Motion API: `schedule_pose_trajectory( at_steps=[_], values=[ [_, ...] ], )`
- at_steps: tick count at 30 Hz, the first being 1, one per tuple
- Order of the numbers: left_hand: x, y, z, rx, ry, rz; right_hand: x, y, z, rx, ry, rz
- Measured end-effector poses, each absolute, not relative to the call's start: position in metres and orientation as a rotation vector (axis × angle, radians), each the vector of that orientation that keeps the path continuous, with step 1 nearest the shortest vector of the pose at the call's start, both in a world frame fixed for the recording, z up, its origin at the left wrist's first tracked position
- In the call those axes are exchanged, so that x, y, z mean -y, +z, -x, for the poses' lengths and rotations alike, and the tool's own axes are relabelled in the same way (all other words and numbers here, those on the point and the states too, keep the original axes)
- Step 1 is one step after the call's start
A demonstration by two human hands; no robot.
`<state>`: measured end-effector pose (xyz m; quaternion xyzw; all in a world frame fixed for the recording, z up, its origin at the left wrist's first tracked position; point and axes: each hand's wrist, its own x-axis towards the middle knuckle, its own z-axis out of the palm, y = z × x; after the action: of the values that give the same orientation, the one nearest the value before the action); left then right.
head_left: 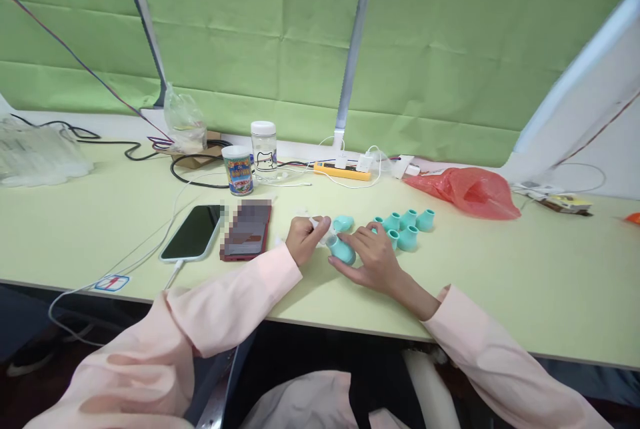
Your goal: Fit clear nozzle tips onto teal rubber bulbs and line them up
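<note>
My right hand [370,259] holds a small teal vase-shaped piece [343,252] between thumb and fingers, tilted with its open mouth toward my left hand. The fingers of my left hand [306,239] are closed on a small whitish, translucent thing [320,230] right at that mouth; its kind is not clear. Just behind lies another teal piece [343,223] on its side. To the right of my right hand several more teal vase-shaped pieces [409,238] stand upright in loose rows, some partly hidden by my fingers.
Left of my hands lie a red-edged phone [247,232] and a pale-cased phone [193,234] with its charging cable. Behind them stand a noodle cup [239,172] and a clear bottle [264,152]. A yellow power strip [345,172] and a red plastic bag [465,194] lie farther back.
</note>
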<state>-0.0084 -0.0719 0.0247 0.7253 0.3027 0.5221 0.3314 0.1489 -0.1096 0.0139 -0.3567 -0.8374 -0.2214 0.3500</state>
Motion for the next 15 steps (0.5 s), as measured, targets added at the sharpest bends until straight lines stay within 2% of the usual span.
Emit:
schedule_pose_trajectory(
  at_steps=[9,15],
  values=[
    [0.058,0.028,-0.001,-0.768,0.981,-1.277,0.110,0.014,-0.152,2.072,-0.643,0.817],
    [0.046,0.026,0.007,-0.651,0.801,-1.288,0.108,0.012,-0.156,2.054,-0.669,0.748]
  ],
)
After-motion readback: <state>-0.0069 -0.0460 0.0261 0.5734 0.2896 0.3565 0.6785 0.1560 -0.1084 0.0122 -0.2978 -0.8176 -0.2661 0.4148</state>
